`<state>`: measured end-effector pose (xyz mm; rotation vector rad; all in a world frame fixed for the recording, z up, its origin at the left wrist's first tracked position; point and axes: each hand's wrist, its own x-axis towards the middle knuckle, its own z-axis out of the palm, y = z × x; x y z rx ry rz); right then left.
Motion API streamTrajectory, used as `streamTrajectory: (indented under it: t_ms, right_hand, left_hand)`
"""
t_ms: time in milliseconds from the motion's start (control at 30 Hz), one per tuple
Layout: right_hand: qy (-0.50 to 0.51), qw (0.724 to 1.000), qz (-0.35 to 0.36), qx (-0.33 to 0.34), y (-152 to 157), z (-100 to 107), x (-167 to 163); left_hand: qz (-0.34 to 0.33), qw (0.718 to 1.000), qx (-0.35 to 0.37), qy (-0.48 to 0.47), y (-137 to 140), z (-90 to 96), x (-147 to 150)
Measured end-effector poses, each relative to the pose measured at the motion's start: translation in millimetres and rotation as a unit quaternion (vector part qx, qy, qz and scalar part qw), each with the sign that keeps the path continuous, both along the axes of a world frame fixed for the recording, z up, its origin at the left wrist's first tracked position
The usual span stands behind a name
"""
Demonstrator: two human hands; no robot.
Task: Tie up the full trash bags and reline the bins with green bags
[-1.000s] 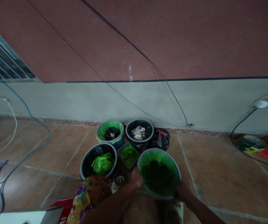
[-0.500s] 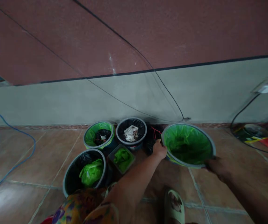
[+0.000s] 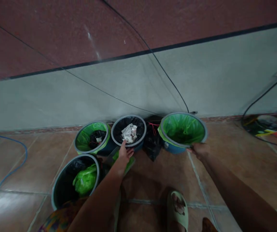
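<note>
Head view, read from left to right. A blue cable [image 3: 10,170] curves over the tiled floor [image 3: 227,167] at the far left. Nearest the viewer stands a grey-rimmed bin [image 3: 74,180] lined in black, with a crumpled green bag [image 3: 85,182] lying inside it. Behind it, close to the wall [image 3: 56,100], stands a green-lined bin [image 3: 92,141] holding dark waste. Just beside that, to its right, stands a black-lined bin [image 3: 128,131] with crumpled white paper [image 3: 129,132] on top.

The left hand [image 3: 125,154] reaches forward with its fingers extended and loosely spread; the fingertips touch the near rim of the black-lined bin, and the hand closes on nothing. Beneath this hand, a small green container [image 3: 128,162] shows partly, most of it hidden by the hand and forearm.

A tied black bag [image 3: 153,141] with a red string sits on the floor between the black-lined bin and a blue bin [image 3: 182,132]. The blue bin, lined in bright green, stands on the floor near the wall, just right of the tied black bag. The right hand [image 3: 198,149] grips its near rim, fingers curled over the edge.

A pale sandal [image 3: 178,211] appears at the lower edge. At the far right, a dark cable [image 3: 261,100] loops down the wall towards blurred objects on the floor.
</note>
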<state>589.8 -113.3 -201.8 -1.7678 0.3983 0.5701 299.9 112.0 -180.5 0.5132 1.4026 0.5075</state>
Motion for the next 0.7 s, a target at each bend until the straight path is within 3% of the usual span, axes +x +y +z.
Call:
streamTrajectory:
  t_ms: [167,400,567,700]
  right_hand:
    - [0.013,1.0,-0.006,-0.017,-12,-1,9]
    - [0.027,0.999,0.032,0.036,-27,4,-5]
    - [0.056,0.995,0.068,0.049,-31,5,-31]
    - [0.108,0.986,0.119,0.047,-23,6,-73]
  left_hand:
    - [-0.016,0.999,-0.037,0.025,23,-5.8,8]
    - [0.023,0.999,-0.024,0.016,26,-15.4,12]
    - [0.05,0.999,0.014,0.011,15,-13.2,9]
    - [0.043,0.999,0.031,0.005,10,-8.2,6]
